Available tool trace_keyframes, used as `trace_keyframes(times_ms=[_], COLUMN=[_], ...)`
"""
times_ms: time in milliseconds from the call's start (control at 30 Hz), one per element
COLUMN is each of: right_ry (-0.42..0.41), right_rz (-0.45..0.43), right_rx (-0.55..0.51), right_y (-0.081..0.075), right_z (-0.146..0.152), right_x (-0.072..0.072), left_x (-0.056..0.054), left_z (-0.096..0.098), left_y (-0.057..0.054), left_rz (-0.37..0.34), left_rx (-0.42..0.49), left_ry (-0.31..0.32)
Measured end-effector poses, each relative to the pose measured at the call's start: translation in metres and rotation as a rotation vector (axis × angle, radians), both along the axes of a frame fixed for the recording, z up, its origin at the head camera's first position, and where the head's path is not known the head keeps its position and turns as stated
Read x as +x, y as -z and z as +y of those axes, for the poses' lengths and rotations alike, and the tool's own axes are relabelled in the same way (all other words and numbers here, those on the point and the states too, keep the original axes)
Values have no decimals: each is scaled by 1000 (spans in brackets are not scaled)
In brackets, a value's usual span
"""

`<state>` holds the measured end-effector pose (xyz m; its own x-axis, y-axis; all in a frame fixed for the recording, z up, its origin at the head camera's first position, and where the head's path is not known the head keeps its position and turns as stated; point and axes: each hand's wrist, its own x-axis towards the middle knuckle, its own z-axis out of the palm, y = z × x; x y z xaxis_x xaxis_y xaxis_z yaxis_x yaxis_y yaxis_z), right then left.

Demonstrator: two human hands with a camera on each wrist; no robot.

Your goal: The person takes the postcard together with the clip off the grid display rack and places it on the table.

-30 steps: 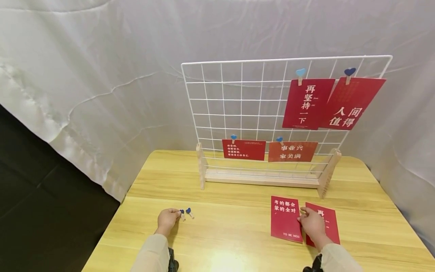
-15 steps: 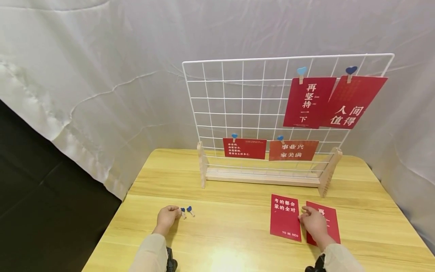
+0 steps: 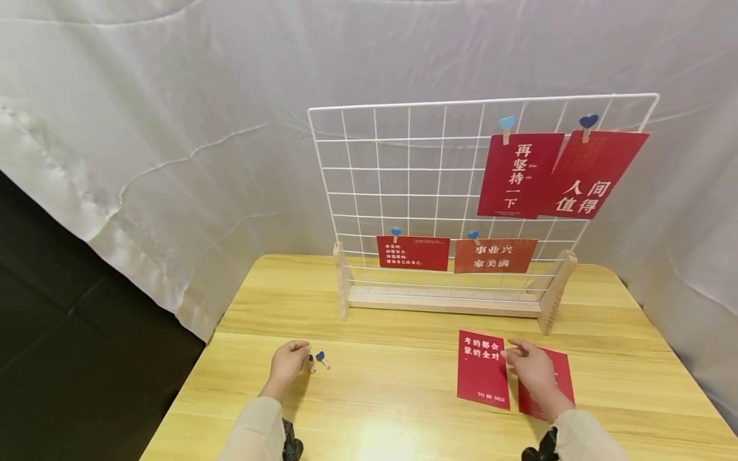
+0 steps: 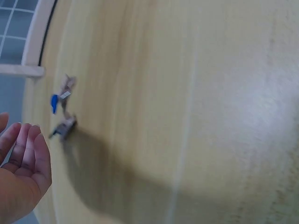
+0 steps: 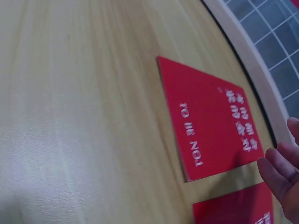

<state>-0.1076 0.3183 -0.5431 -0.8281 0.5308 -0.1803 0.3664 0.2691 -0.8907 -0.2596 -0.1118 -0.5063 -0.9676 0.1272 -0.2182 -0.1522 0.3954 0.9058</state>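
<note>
Two small wooden clips with dark blue hearts lie on the table at the left: one clip (image 3: 321, 359) in plain sight, the other clip (image 3: 312, 364) right beside my left hand (image 3: 286, 368). In the left wrist view the fingers (image 4: 41, 156) are loosely bent and hold nothing, just short of the clips. At the right, a red card (image 3: 483, 371) with white Chinese lettering and "TO BE NO.1" lies flat. My right hand (image 3: 533, 372) hovers over a second red card (image 3: 562, 384), partly hiding it, fingertips (image 5: 266, 164) at the first card's edge and nothing gripped.
A white wire grid (image 3: 409, 153) stands on a wooden base (image 3: 444, 303) at the back of the table. Clipped to it are two large red cards, one (image 3: 519, 176) overlapping its neighbour (image 3: 596, 176), and two small cards, one (image 3: 412, 253) left of the other (image 3: 494, 256).
My left fingertips have shifted up and away from the nearer clip. My right hand has risen slightly and edged left toward the first card. The cards and clips lie where they were.
</note>
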Motion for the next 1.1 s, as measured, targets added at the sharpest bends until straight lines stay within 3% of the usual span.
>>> trace_keyframes(times_ms=[200, 367, 867, 900, 1100], right_ry=[18, 15, -29, -65, -103], right_rz=[115, 164, 337, 367, 405], right_rx=[26, 14, -78, -116, -106], right_y=[38, 49, 49, 36, 35], right_z=[22, 31, 58, 52, 66], right_x=[-16, -24, -46, -42, -55], left_x=[-3, -4, -6, -6, -11], left_z=[12, 23, 57, 59, 74], left_y=[-15, -27, -70, -73, -90], left_rz=[18, 19, 67, 70, 98], left_rx=[63, 134, 263, 268, 295], left_ry=[41, 77, 197, 205, 243])
